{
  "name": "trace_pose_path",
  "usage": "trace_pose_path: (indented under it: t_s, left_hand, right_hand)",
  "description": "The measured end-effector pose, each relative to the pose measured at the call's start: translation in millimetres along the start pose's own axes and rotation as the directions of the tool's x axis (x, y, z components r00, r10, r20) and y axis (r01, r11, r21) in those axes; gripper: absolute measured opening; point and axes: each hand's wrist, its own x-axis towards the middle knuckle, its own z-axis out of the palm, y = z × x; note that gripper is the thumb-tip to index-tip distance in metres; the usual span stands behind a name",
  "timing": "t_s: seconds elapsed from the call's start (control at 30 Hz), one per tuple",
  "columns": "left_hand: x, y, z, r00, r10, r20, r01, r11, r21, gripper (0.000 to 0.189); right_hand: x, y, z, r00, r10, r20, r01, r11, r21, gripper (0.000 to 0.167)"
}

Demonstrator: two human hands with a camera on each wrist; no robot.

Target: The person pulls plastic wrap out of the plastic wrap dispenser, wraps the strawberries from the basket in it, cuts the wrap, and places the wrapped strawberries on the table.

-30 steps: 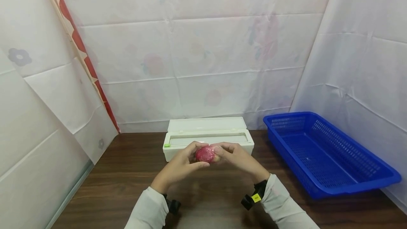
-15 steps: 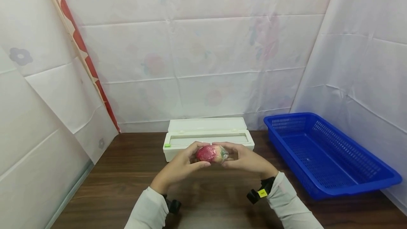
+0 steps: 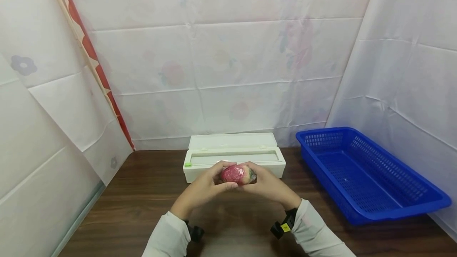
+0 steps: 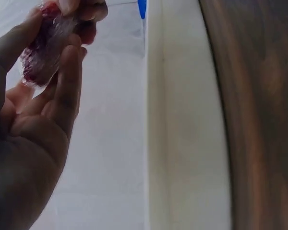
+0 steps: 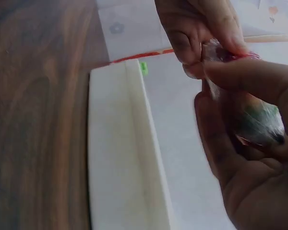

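Note:
A red fruit [image 3: 233, 174] with a pale yellow and green end is wrapped in clear plastic film. It is held above the table, in front of the white box. My left hand [image 3: 202, 187] grips its red end, with the thumb along the near side and the fingers behind. My right hand [image 3: 268, 185] holds the green end between thumb and fingers. In the left wrist view the wrapped fruit [image 4: 43, 48] shines between the fingertips. The right wrist view shows the film-covered green end [image 5: 259, 120] inside my right hand.
Just behind the hands stands a long white box [image 3: 189, 175], its lid [image 3: 233, 141] raised, with a small green slider [image 3: 187, 164] at its left end; it looks like a cling film dispenser. A blue perforated basket [image 3: 357, 177] is on the right of the brown wooden table [image 3: 135, 209]. White sheets hang around it.
My right hand shifted a little right, uncovering the green end, then came back left around it. My left hand has kept its grip on the red end.

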Motion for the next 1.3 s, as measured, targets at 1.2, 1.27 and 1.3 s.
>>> trace_pose_path:
  t_s: [1.2, 1.27, 1.3]
  left_hand:
    - [-5.1, -25.1, 8.7, 0.98, -0.091, 0.179, 0.037, 0.959, 0.281, 0.03]
    - [-5.0, -25.1, 10.3, 0.977, -0.104, 0.186, 0.046, 0.956, 0.289, 0.03]
    - [-5.0, -24.9, 11.0, 0.976, -0.111, 0.188, 0.053, 0.955, 0.292, 0.03]
  right_hand:
    - [-7.9, 24.7, 3.0, 0.959, 0.162, 0.234, -0.083, 0.946, -0.315, 0.048]
    - [-8.2, 26.9, 4.7, 0.957, 0.183, 0.226, -0.1, 0.936, -0.336, 0.048]
    - [-8.4, 27.8, 5.6, 0.956, 0.194, 0.221, -0.11, 0.933, -0.343, 0.048]
